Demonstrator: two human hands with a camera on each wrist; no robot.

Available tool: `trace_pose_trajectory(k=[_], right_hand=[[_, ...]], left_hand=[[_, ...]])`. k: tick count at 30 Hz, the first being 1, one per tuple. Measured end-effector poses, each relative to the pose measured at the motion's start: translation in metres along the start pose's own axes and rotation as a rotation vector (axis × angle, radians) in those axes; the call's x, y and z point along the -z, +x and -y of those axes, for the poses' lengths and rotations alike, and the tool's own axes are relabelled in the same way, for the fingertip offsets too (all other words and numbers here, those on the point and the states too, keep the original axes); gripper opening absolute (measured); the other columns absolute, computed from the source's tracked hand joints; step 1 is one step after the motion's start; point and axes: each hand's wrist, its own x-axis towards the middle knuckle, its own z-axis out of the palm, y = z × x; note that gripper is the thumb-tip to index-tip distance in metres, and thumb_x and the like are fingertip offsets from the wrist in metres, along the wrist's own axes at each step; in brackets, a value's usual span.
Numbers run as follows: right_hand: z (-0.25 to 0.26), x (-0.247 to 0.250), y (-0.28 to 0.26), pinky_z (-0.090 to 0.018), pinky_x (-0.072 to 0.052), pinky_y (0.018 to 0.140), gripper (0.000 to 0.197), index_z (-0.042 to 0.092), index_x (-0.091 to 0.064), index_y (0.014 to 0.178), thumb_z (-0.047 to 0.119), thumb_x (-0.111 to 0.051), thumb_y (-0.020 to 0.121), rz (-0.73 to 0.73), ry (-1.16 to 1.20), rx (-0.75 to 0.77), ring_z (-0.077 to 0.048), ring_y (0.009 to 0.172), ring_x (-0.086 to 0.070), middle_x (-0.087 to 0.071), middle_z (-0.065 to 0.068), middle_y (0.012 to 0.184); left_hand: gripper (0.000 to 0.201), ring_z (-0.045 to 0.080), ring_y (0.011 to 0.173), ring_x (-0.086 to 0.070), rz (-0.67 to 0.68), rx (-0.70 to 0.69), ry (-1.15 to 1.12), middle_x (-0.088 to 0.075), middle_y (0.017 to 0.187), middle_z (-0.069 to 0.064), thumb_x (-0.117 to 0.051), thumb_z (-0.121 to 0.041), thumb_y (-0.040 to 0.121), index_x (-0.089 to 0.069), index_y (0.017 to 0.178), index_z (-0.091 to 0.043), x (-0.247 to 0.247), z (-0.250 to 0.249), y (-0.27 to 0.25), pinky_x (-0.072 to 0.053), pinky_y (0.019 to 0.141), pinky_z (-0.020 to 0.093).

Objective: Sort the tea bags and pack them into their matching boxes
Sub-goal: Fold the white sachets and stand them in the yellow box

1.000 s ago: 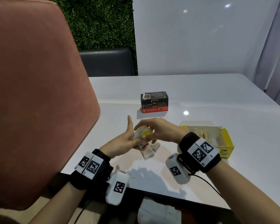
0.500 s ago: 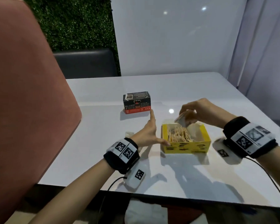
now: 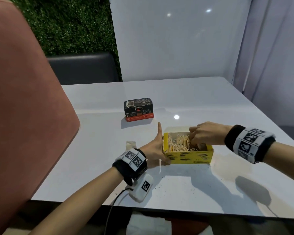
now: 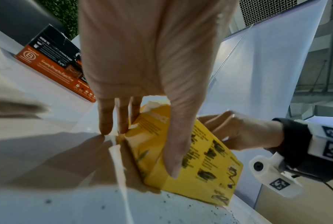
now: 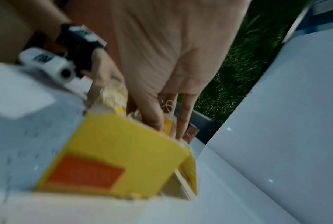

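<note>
Head view is showing the right hand [image 3: 204, 133] digging curled fingers into the yellow box [image 3: 187, 156], pressing soft, featherlight tea bags [image 3: 178, 142] down; any pinch is hidden. The left hand [image 3: 157, 146], spread flat, is bracing the flimsy carton's nine o'clock wall, while the black box [image 3: 138, 109] is sitting at eleven o'clock.
</note>
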Motion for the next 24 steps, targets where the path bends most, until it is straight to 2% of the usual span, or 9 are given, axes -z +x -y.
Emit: trace_pose_trajectory(k=[3,5,9,12,15,16,18,21,24], right_hand=[[0.002,-0.010,0.005,-0.029,-0.043,0.092,0.026,0.020,-0.056,0.120,0.026,-0.047,0.096,-0.007,-0.005,0.035,-0.018,0.118,-0.041,-0.058,0.001,0.124],[0.004,-0.014,0.007,-0.029,-0.045,0.092,0.026,0.022,-0.055,0.120,0.028,-0.047,0.096,-0.043,0.038,0.034,-0.018,0.119,-0.042,-0.058,0.002,0.122],[0.006,-0.019,0.007,-0.031,-0.047,0.092,0.027,0.020,-0.053,0.121,0.025,-0.049,0.095,-0.144,0.112,0.005,-0.020,0.115,-0.045,-0.056,-0.001,0.122],[0.007,-0.020,0.004,-0.031,-0.049,0.085,0.026,0.018,-0.054,0.119,0.023,-0.052,0.093,-0.210,0.117,-0.020,-0.021,0.108,-0.049,-0.059,-0.003,0.118],[0.007,-0.022,0.005,-0.032,-0.055,0.068,0.024,0.014,-0.060,0.105,0.015,-0.068,0.083,-0.278,0.097,0.002,-0.024,0.092,-0.058,-0.065,-0.006,0.100],[0.007,-0.020,0.005,-0.032,-0.056,0.070,0.026,0.014,-0.060,0.108,0.014,-0.068,0.082,-0.252,0.111,0.002,-0.024,0.093,-0.058,-0.065,-0.006,0.102],[0.006,-0.014,0.004,-0.030,-0.050,0.087,0.034,0.016,-0.053,0.123,0.012,-0.057,0.090,-0.188,0.118,-0.017,-0.022,0.107,-0.052,-0.059,-0.005,0.119],[-0.004,0.000,-0.007,-0.022,-0.044,0.093,0.037,0.019,-0.052,0.127,0.011,-0.055,0.091,-0.264,0.311,-0.140,-0.015,0.110,-0.050,-0.054,0.003,0.123],[-0.010,0.019,-0.022,-0.015,-0.049,0.079,0.021,0.016,-0.065,0.104,0.005,-0.059,0.088,-0.387,0.585,-0.288,-0.005,0.084,-0.057,-0.061,0.008,0.099]], left_hand=[[0.129,0.004,0.115,-0.033,0.011,0.015,0.001,-0.029,0.150,0.013,-0.070,0.005,0.076,0.045,0.132,-0.014,0.002,-0.002,-0.003,-0.032,0.082,0.004],[0.130,0.004,0.115,-0.032,0.001,0.021,0.001,-0.028,0.150,0.012,-0.072,0.005,0.075,0.044,0.133,-0.014,0.001,-0.003,-0.004,-0.030,0.082,0.004],[0.134,0.009,0.119,-0.042,0.017,0.026,-0.006,-0.034,0.147,0.011,-0.073,0.004,0.073,0.046,0.131,-0.016,0.002,0.000,-0.002,-0.035,0.090,0.011],[0.138,0.019,0.131,-0.040,0.013,0.021,0.009,-0.028,0.152,0.013,-0.076,0.001,0.072,0.048,0.129,-0.021,0.003,0.001,0.000,-0.036,0.101,0.023],[0.137,0.020,0.133,-0.039,0.012,0.012,0.012,-0.028,0.152,0.013,-0.076,0.000,0.072,0.047,0.129,-0.020,0.002,0.002,0.000,-0.035,0.099,0.019],[0.137,0.019,0.132,-0.039,0.012,0.005,0.012,-0.029,0.151,0.012,-0.075,0.001,0.072,0.047,0.130,-0.019,0.002,0.002,0.001,-0.034,0.097,0.016],[0.135,0.018,0.132,-0.039,0.013,0.004,0.014,-0.030,0.151,0.010,-0.074,0.003,0.073,0.047,0.130,-0.017,0.002,0.003,0.001,-0.033,0.093,0.013],[0.135,0.019,0.138,-0.031,0.005,0.004,0.037,-0.018,0.155,0.010,-0.074,0.001,0.073,0.047,0.130,-0.018,0.001,0.003,0.001,-0.031,0.098,0.016],[0.135,0.018,0.144,-0.013,-0.009,0.008,0.070,0.003,0.158,0.008,-0.076,-0.001,0.073,0.045,0.132,-0.016,0.001,0.002,0.001,-0.022,0.104,0.016]])
